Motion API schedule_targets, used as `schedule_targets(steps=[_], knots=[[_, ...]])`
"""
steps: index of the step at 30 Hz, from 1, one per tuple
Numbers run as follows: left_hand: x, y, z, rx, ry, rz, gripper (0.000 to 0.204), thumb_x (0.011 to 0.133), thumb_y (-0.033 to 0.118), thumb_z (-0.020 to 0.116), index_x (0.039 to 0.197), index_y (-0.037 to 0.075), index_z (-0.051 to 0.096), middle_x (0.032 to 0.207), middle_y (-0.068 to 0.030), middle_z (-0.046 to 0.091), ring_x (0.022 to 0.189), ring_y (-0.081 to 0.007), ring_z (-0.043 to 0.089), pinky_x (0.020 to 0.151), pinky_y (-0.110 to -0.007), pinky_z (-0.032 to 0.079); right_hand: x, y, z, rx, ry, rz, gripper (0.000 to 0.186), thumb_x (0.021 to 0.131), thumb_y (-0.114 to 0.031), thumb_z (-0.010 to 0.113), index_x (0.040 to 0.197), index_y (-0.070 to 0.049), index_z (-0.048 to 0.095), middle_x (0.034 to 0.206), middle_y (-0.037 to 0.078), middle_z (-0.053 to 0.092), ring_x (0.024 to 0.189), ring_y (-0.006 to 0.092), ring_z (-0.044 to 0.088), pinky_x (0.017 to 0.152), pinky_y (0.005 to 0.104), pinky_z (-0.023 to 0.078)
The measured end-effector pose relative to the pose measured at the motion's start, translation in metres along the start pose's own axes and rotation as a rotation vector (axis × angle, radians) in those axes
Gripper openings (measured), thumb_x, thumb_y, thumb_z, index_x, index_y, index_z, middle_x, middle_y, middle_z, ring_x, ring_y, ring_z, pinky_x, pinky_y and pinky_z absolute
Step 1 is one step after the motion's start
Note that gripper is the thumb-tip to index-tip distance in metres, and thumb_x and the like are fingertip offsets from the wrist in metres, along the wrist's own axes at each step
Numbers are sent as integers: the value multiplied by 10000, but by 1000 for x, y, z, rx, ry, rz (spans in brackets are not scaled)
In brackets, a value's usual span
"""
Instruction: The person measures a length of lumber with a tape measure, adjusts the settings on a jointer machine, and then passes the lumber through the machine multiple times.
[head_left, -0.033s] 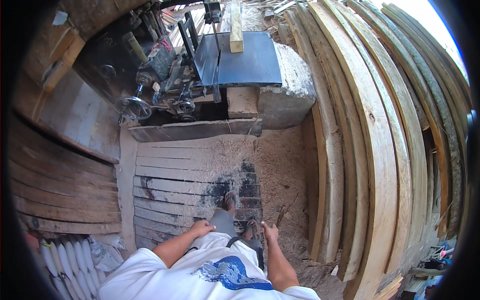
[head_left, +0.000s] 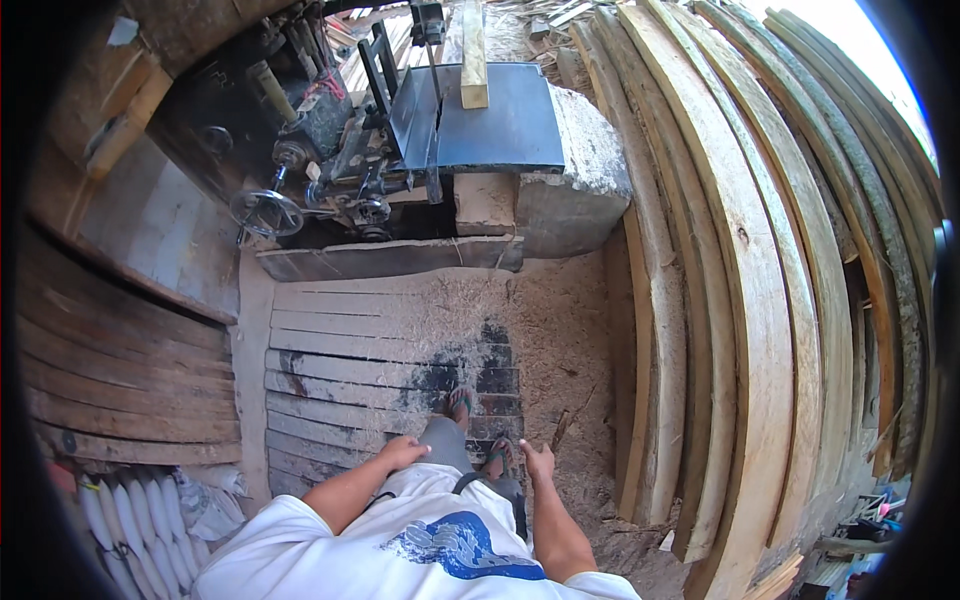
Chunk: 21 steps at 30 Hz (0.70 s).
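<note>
Both hands hang in front of my white shirt and hold nothing that I can see. My left hand [head_left: 404, 452] is beside the grey shorts [head_left: 446, 443], its thumb apart from loosely bent fingers. On the other side, my right hand [head_left: 539, 459] hangs near my sandalled foot [head_left: 499, 456], thumb also held away from the curled fingers. Beyond arm's reach stands a band saw with a dark metal table [head_left: 515, 125] and an upright blade [head_left: 437, 115]. A squared timber [head_left: 474, 80] rests on that table, to the right of the blade.
Long planks [head_left: 745, 240] are stacked along the right. A handwheel [head_left: 266, 213] juts from the machine at the left. Sawdust covers the slatted floor boards [head_left: 330, 375]. White sacks [head_left: 150, 510] sit at the lower left, below a wooden board wall [head_left: 130, 385].
</note>
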<state>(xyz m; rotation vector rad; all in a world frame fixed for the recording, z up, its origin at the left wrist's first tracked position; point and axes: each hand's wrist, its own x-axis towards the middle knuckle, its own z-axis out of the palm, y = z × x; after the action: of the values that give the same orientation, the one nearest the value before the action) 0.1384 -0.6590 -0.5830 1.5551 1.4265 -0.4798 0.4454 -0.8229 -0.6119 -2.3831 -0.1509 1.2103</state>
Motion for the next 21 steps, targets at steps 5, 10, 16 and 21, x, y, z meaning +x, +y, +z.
schedule_targets(steps=[5, 10, 16, 21], knots=[[43, 34, -50, -460, -32, -37, 642, 798, 593, 669, 1138, 48, 654, 1088, -121, 675, 966, -256, 640, 837, -409, 498, -21, -118, -15, 172, -26, -327, 988, 726, -534, 774, 1435, 44, 400, 1393, 288, 489, 1306, 366, 484, 1078, 397, 391], [78, 130, -160, -873, -44, 143, 800, 820, 658, 620, 1320, 50, 479, 1197, -127, 567, 1074, -249, 544, 911, -422, 442, -20, -256, -17, 178, 188, -738, 899, 789, -427, 768, 1445, 43, 374, 1395, 266, 484, 1292, 378, 484, 1074, 421, 394], [148, 233, -234, -1050, 61, 276, 1008, 773, 748, 595, 1422, 8, 378, 1282, -178, 527, 1132, -284, 525, 947, -440, 420, -38, -349, -15, 30, 344, -923, 977, 767, -476, 772, 1480, 12, 317, 1431, 267, 436, 1322, 383, 438, 1090, 445, 369], [169, 257, -196, -1120, 91, 137, 1109, 687, 851, 577, 1407, 25, 403, 1293, -175, 542, 1123, -294, 546, 957, -452, 417, -80, -283, 5, -499, 219, -673, 1175, 651, -548, 820, 1544, -122, 185, 1495, 292, 282, 1253, 489, 447, 1002, 516, 436]])
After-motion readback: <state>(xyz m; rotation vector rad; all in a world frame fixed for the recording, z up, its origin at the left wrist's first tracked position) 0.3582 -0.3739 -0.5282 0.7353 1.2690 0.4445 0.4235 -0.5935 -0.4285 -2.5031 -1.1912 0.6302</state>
